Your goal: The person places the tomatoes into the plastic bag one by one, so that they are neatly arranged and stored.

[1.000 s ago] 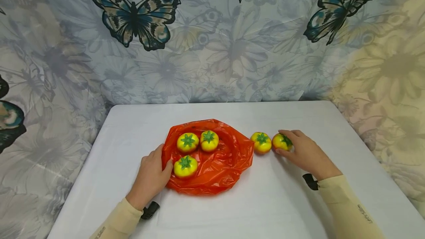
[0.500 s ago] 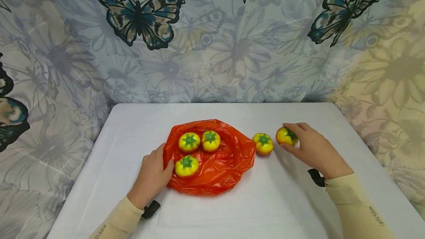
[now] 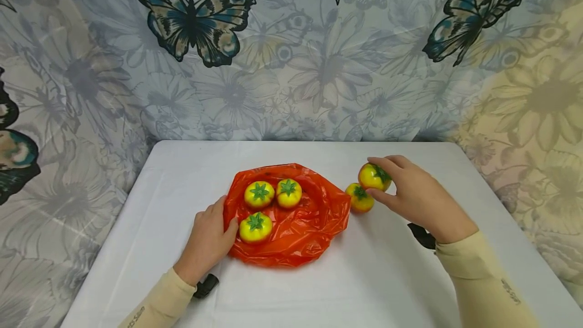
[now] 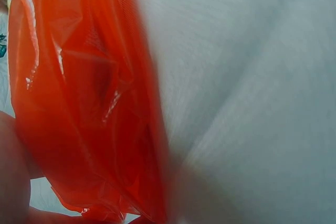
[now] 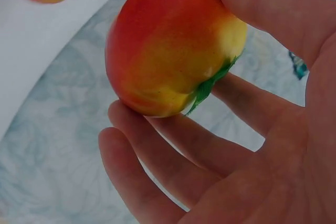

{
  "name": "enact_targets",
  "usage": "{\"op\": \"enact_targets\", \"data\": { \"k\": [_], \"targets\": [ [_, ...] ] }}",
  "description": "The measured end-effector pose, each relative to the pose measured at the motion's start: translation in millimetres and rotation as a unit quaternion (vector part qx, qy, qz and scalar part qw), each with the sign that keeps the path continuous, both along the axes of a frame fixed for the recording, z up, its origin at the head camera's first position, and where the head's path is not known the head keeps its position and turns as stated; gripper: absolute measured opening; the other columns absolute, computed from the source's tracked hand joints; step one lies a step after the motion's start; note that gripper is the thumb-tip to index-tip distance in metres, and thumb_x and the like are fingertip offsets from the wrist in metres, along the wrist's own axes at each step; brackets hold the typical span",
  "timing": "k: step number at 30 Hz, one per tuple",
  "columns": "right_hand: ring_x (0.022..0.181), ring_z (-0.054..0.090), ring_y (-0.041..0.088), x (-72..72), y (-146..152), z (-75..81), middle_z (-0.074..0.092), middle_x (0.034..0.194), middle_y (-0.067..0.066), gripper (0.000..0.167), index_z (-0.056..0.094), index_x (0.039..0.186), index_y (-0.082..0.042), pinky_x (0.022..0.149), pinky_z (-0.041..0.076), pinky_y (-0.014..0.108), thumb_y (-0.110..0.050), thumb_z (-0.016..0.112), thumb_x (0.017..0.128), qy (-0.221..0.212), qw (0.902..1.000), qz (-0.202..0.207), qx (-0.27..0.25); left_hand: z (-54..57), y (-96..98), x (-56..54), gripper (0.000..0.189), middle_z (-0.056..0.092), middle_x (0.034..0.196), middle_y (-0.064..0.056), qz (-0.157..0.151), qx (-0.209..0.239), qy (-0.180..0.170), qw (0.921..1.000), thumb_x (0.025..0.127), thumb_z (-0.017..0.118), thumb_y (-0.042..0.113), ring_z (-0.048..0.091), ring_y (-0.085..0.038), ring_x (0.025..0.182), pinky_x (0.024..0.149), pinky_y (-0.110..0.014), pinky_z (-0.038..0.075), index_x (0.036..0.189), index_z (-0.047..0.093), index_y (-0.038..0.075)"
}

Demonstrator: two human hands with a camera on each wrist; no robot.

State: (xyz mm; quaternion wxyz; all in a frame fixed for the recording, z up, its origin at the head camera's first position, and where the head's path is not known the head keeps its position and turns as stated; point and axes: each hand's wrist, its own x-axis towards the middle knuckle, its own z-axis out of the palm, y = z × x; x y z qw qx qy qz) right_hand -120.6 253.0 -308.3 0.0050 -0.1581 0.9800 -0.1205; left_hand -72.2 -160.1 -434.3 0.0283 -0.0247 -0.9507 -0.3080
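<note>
A red plastic bag (image 3: 300, 237) lies spread wide on the table, its mouth facing up. Three yellow-red tomatoes with green star-shaped tops, one of them the front tomato (image 3: 255, 228), sit inside it on the left. My left hand (image 3: 207, 239) grips the bag's left rim, thumb on the inner side. In the left wrist view, the bag's shiny outer wall (image 4: 79, 87) fills the left side. My right hand (image 3: 416, 196) holds another tomato (image 5: 173, 45) between thumb and fingers, raised off the table. In the head view it overlaps a loose tomato (image 3: 360, 201) at the bag's right edge.
The white-covered table (image 3: 391, 277) ends at a patterned cloth backdrop (image 3: 319, 75) with butterflies and flowers, which also hangs at both sides. Dark wrist cameras sit at both cuffs, such as the left camera (image 3: 206, 286).
My right hand has lifted the tomato off the table, first drawing it slightly right, then bringing it left and up beside the loose one. The left hand and bag stay put.
</note>
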Motion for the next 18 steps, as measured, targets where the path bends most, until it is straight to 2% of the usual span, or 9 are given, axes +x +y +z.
{"op": "enact_targets", "data": {
  "k": [12,18],
  "targets": [
    [0.127,0.066,0.039,3.4,-42.7,14.0,0.062,0.146,0.018,0.067,0.057,0.155,-0.015,0.099,0.060,0.062,-0.035,0.083,0.096,0.021,0.9984,0.052,-0.008,-0.1,0.0,1.0,0.065,0.063,0.145,-0.034,-0.002,-0.001,0.008,1.0000,0.104,0.065,0.018,0.062,-0.047,0.128,0.110,-0.061,0.047,0.156,0.044,-0.014],
    [0.122,0.066,0.032,4.8,-68.7,12.1,0.062,0.144,0.013,0.067,0.059,0.154,-0.018,0.096,0.063,0.055,-0.035,0.085,0.095,0.017,0.9969,0.077,-0.008,-1.5,-0.4,-0.2,0.065,0.063,0.145,-0.034,-0.002,-0.002,0.011,0.9999,0.103,0.065,0.019,0.062,-0.047,0.129,0.111,-0.061,0.046,0.155,0.043,-0.014]
  ]
}}
